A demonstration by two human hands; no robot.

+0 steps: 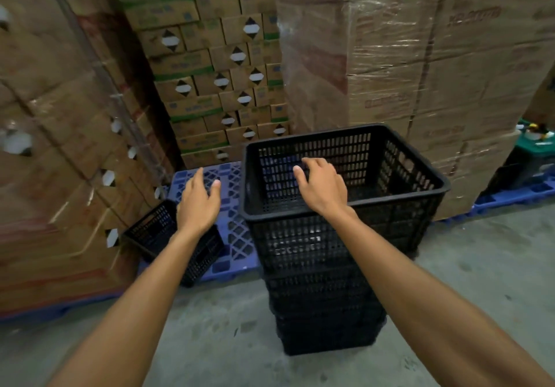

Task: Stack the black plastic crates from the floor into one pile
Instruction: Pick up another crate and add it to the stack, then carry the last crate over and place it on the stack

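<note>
A pile of several nested black plastic crates stands on the concrete floor in the middle of the view, its top crate open and empty. My right hand hovers over the near rim of the top crate, fingers spread, holding nothing. A single black crate lies tilted on the blue pallet to the left, partly hidden by my left forearm. My left hand is above that crate, fingers apart and empty.
A blue plastic pallet lies behind and left of the pile. Tall stacks of shrink-wrapped cardboard boxes wall in the left, back and right. Another blue pallet and a green container are at far right. Bare concrete floor lies in front.
</note>
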